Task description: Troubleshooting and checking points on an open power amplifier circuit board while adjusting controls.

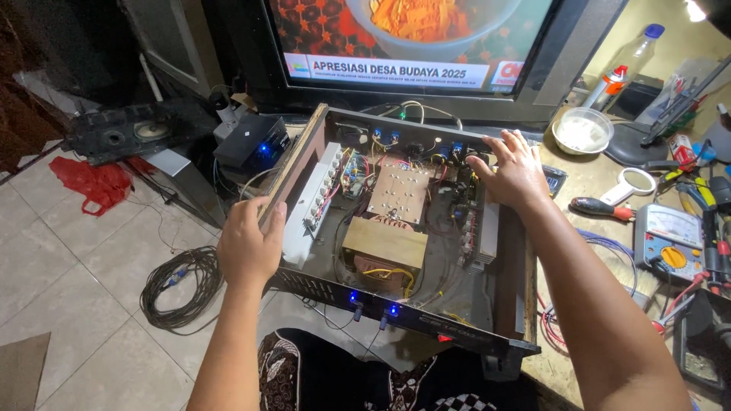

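An open amplifier (396,228) is gripped at both ends: its left wall is clasped by the left hand (250,245), its far right corner by the right hand (512,169). Its long axis runs left-right between them, below the screen (411,46).

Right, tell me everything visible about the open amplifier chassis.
The open amplifier chassis is a dark metal box with its lid off, tilted at the workbench edge. Inside sit a copper-wound transformer, a perforated heat-sink plate, coloured wiring and a white strip along the left wall. Blue lights glow on its front panel. The left hand grips its left wall; the right hand holds the rear edge.
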